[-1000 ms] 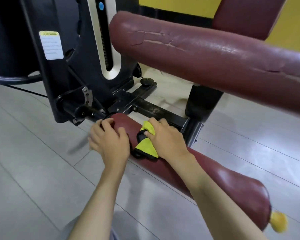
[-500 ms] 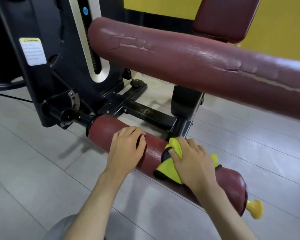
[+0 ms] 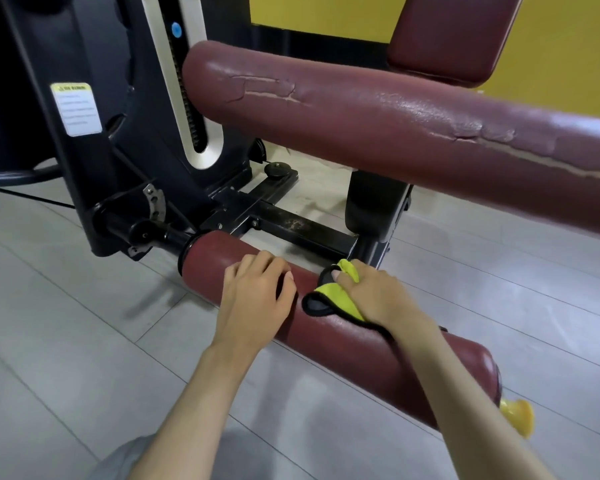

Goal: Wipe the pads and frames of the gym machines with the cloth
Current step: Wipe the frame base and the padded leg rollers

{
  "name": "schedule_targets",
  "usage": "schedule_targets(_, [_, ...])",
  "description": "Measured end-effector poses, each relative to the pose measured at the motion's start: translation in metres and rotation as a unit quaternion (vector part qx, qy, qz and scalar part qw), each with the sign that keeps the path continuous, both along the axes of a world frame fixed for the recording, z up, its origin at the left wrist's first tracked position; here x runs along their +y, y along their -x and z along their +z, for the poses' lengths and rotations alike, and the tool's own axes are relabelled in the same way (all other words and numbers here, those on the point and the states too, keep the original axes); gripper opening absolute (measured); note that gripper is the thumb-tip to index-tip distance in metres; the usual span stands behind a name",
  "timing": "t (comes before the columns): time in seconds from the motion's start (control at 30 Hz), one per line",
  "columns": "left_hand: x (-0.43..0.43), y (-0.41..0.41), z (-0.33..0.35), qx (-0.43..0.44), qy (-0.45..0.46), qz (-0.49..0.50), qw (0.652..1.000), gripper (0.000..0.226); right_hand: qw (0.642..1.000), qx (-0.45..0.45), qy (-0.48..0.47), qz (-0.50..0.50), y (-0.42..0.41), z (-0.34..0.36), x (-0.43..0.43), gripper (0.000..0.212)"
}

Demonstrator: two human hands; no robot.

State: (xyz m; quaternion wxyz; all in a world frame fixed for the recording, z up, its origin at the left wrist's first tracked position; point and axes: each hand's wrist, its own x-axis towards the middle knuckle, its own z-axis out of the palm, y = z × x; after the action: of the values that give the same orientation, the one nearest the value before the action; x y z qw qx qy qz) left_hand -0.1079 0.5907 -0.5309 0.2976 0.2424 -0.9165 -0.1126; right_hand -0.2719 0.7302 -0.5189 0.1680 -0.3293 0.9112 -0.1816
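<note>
Pale grey floor tiles (image 3: 66,323) and a yellow wall (image 3: 551,46) lie around the black steel machine frame (image 3: 302,230), which carries a white warning label (image 3: 76,109) on its upright. Low across the floor runs the lower maroon vinyl roller pad (image 3: 208,268). Its skin is glossy and smooth, and a yellow end cap (image 3: 518,415) shows at its near end. Above it we see the upper maroon roller pad (image 3: 395,123), thicker and shiny, with pale cracks along its top.

Our left grip (image 3: 257,296) lies on the lower pad with its fingers curled over the top of the roller. Just beside it, our right grip (image 3: 378,296) clamps the yellow cloth with black edging (image 3: 329,296) and presses it onto the same pad, about midway along its length. The cloth is bunched and folded, and its black border loops out toward the left grip, not quite touching it.
</note>
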Motion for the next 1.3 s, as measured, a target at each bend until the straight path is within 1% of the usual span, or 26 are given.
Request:
schedule_targets(0.07, [-0.003, -0.001, -0.001, 0.007, 0.002, 0.003, 1.000, 0.008, 0.994, 0.106, 0.014, 0.004, -0.024, 0.000, 0.006, 0.045])
schedule_targets(0.17, [-0.006, 0.000, 0.000, 0.008, 0.003, 0.005, 1.000, 0.008, 0.964, 0.265, 0.027, -0.014, -0.055, -0.008, 0.012, 0.045])
schedule_targets(0.2, [-0.006, 0.001, 0.001, 0.010, 0.003, 0.005, 1.000, 0.007, 0.955, 0.293, 0.035, -0.021, -0.064, -0.011, 0.015, 0.046])
schedule_targets(0.27, [-0.006, 0.003, 0.003, 0.014, 0.000, -0.002, 1.000, 0.006, 0.947, 0.314, 0.061, -0.028, -0.079, -0.019, 0.021, 0.045])
schedule_targets(0.37, [-0.008, 0.003, 0.000, 0.013, -0.013, -0.010, 1.000, 0.010, 0.930, 0.352, 0.104, -0.003, -0.096, -0.035, 0.032, 0.043])
schedule_targets(0.43, [-0.010, 0.004, -0.001, 0.012, -0.026, -0.010, 1.000, 0.013, 0.926, 0.360, 0.111, 0.014, -0.101, -0.042, 0.039, 0.053])
schedule_targets(0.5, [-0.011, 0.004, -0.001, 0.006, -0.031, -0.013, 0.999, 0.018, 0.928, 0.356, 0.107, 0.018, -0.101, -0.040, 0.040, 0.058])
schedule_targets(0.63, [-0.011, 0.005, 0.002, -0.012, -0.020, -0.015, 1.000, 0.038, 0.943, 0.322, 0.083, -0.017, -0.090, -0.021, 0.005, 0.049])
schedule_targets(0.7, [-0.011, 0.005, 0.003, -0.018, -0.012, -0.008, 1.000, 0.035, 0.954, 0.288, 0.076, -0.019, -0.081, -0.014, -0.017, 0.043])
schedule_targets(0.8, [-0.010, 0.007, 0.004, -0.021, -0.005, -0.005, 1.000, 0.034, 0.968, 0.245, 0.057, 0.000, -0.068, -0.011, -0.024, 0.043])
schedule_targets(0.93, [-0.008, 0.009, 0.003, -0.015, -0.009, 0.007, 1.000, 0.039, 0.963, 0.259, 0.046, 0.058, -0.058, -0.008, 0.022, 0.039])
schedule_targets(1.03, [-0.006, 0.009, 0.004, -0.010, -0.012, 0.005, 1.000, 0.038, 0.965, 0.255, 0.035, 0.055, -0.047, -0.002, 0.073, 0.034])
schedule_targets(1.1, [-0.006, 0.009, 0.003, -0.007, -0.017, 0.008, 1.000, 0.038, 0.964, 0.262, 0.036, 0.038, -0.043, 0.000, 0.115, 0.032])
schedule_targets(1.2, [-0.006, 0.010, 0.002, -0.004, -0.022, 0.010, 1.000, 0.038, 0.959, 0.281, 0.032, -0.027, -0.042, 0.000, 0.174, 0.029])
schedule_targets(1.3, [-0.004, 0.008, 0.003, -0.007, -0.029, 0.008, 1.000, 0.037, 0.958, 0.278, 0.036, -0.061, -0.041, -0.006, 0.191, 0.028])
